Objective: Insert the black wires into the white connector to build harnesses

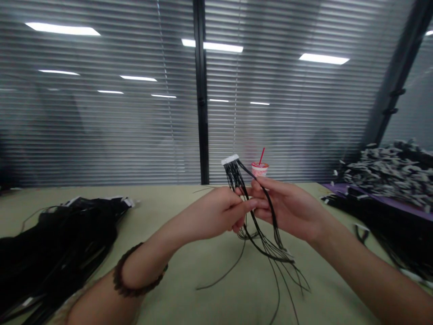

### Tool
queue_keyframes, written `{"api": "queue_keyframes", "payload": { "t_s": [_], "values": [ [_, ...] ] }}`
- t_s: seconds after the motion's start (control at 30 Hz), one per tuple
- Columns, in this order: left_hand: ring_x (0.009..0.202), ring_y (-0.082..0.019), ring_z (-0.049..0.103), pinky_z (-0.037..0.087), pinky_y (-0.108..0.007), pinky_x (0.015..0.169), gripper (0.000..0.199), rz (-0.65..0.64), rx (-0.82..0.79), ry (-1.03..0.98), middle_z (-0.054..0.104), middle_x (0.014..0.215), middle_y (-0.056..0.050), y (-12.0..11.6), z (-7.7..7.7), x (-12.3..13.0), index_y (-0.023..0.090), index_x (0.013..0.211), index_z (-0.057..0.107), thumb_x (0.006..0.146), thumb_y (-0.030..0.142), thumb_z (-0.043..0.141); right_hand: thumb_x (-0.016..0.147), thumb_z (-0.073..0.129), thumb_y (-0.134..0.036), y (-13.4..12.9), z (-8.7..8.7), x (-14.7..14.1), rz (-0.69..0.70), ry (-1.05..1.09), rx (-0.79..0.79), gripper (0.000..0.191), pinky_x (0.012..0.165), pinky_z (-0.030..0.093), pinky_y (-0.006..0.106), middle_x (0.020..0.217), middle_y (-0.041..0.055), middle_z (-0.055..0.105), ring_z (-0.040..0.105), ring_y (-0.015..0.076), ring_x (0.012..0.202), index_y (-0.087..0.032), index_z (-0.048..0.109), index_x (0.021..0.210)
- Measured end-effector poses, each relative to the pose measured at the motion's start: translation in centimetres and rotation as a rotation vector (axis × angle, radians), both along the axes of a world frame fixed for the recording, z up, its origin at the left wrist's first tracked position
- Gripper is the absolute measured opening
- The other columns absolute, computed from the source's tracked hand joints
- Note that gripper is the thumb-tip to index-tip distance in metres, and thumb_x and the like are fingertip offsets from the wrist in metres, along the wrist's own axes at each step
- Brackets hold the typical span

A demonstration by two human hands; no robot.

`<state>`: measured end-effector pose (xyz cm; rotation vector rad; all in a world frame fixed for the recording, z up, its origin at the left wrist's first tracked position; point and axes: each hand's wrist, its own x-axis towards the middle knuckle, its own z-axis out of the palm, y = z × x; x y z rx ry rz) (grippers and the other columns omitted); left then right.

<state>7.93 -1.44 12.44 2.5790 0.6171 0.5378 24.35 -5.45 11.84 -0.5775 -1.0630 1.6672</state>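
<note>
A wire harness [248, 192] of thin black wires hangs between my hands above the table. Its white connector [230, 160] points up and away at the top, with the wires fanning down from it. My left hand [223, 210] is closed round the wires just below the connector. From the other side, my right hand [284, 203] pinches some of the same wires, its fingertips close to the left thumb. Below the hands the wires loop down to a small whitish end piece [287, 256], and several loose ends trail over the table.
A heap of black wires [67, 239] with white ends lies at the left. At the right, more black harnesses [389, 225] lie near a big pile of white-ended wires [395, 171] on purple material [402, 204]. A cup with a red straw [260, 169] stands behind, before the window blinds [101, 135].
</note>
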Motion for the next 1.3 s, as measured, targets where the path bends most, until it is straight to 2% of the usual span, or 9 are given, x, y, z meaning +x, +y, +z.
{"api": "queue_keyframes", "payload": {
  "t_s": [0.17, 0.27, 0.43, 0.6, 0.77, 0.83, 0.93, 1.03, 1.3],
  "values": [
    [0.040, -0.008, 0.045, 0.033, -0.020, 0.045, 0.059, 0.113, -0.021, 0.104, 0.052, 0.043, -0.001, 1.3, 0.1, -1.0, 0.014, 0.048, 0.057, 0.081, 0.054, 0.029, 0.084, 0.045, -0.026, 0.0, 0.2, 0.5, 0.147, 0.082, -0.027, 0.018, 0.042, 0.027, 0.016, 0.060, -0.0033, 0.038, 0.031, 0.0043, 0.047, -0.015, 0.051, 0.071],
    [0.042, -0.008, 0.044, 0.029, -0.020, 0.041, 0.048, 0.171, 0.008, 0.076, 0.051, 0.046, 0.001, 2.0, 0.4, -1.3, 0.013, 0.055, 0.059, 0.073, 0.055, 0.044, 0.084, 0.044, -0.027, -0.3, 0.3, 0.8, 0.247, 0.082, 0.010, 0.018, 0.041, 0.025, 0.016, 0.060, -0.0040, 0.035, 0.029, 0.0041, 0.045, -0.015, 0.050, 0.072],
    [0.063, -0.010, 0.053, 0.039, -0.020, 0.052, 0.031, -0.055, -0.264, -0.127, 0.058, 0.073, -0.001, 2.1, 1.1, -1.2, 0.015, 0.089, 0.056, 0.069, 0.039, 0.058, 0.085, 0.043, -0.025, -0.6, 0.2, 0.8, 0.290, 0.094, 0.068, 0.019, 0.045, 0.027, 0.016, 0.065, -0.0021, 0.041, 0.034, 0.0045, 0.050, -0.013, 0.051, 0.072],
    [0.068, -0.012, 0.054, 0.043, -0.023, 0.058, 0.027, -0.035, -0.307, -0.267, 0.058, 0.080, -0.004, 2.1, 0.6, -0.7, 0.014, 0.092, 0.054, 0.073, 0.033, 0.055, 0.085, 0.041, -0.025, -0.2, 0.1, 0.5, 0.230, 0.127, 0.055, 0.020, 0.048, 0.031, 0.017, 0.076, 0.0012, 0.046, 0.035, 0.0054, 0.054, -0.014, 0.050, 0.071],
    [0.058, -0.008, 0.049, 0.039, -0.020, 0.052, 0.014, 0.090, -0.007, -0.294, 0.054, 0.066, 0.002, 1.8, -0.5, 0.4, 0.016, 0.080, 0.056, 0.071, 0.026, 0.054, 0.085, 0.041, -0.026, -0.3, 0.0, -0.1, 0.251, 0.101, 0.079, 0.021, 0.048, 0.031, 0.017, 0.074, 0.0013, 0.046, 0.036, 0.0053, 0.053, -0.014, 0.049, 0.069],
    [0.057, -0.008, 0.049, 0.037, -0.018, 0.051, 0.011, 0.070, 0.049, -0.273, 0.054, 0.067, 0.003, 1.7, -0.6, 0.6, 0.017, 0.081, 0.056, 0.070, 0.021, 0.053, 0.084, 0.043, -0.027, -0.5, 0.0, -0.1, 0.222, 0.048, 0.109, 0.020, 0.048, 0.031, 0.018, 0.074, 0.0009, 0.046, 0.038, 0.0058, 0.054, -0.015, 0.050, 0.069],
    [0.060, -0.009, 0.051, 0.038, -0.019, 0.051, 0.014, 0.067, 0.019, -0.212, 0.056, 0.070, 0.001, 1.7, -0.4, 0.4, 0.017, 0.083, 0.054, 0.069, 0.018, 0.050, 0.082, 0.047, -0.028, -0.3, 0.2, 0.4, 0.097, -0.041, 0.180, 0.017, 0.050, 0.034, 0.020, 0.080, 0.0012, 0.047, 0.042, 0.0067, 0.057, -0.016, 0.051, 0.070],
    [0.060, -0.011, 0.053, 0.039, -0.021, 0.053, 0.012, 0.187, 0.061, -0.198, 0.057, 0.069, -0.001, 2.4, 0.0, -0.4, 0.015, 0.079, 0.054, 0.068, 0.019, 0.049, 0.080, 0.050, -0.027, 0.2, 0.5, 1.4, -0.001, -0.153, 0.273, 0.016, 0.055, 0.036, 0.021, 0.083, 0.0021, 0.048, 0.045, 0.0079, 0.063, -0.015, 0.053, 0.069],
    [0.056, -0.011, 0.053, 0.039, -0.021, 0.049, 0.006, 0.274, 0.048, -0.162, 0.056, 0.061, 0.000, 4.0, 0.9, -2.2, 0.016, 0.069, 0.051, 0.068, 0.018, 0.046, 0.078, 0.055, -0.027, 0.7, 0.8, 2.9, -0.123, -0.466, 0.385, 0.015, 0.060, 0.038, 0.022, 0.082, 0.0049, 0.054, 0.048, 0.0110, 0.073, -0.014, 0.063, 0.079]
  ]
}}
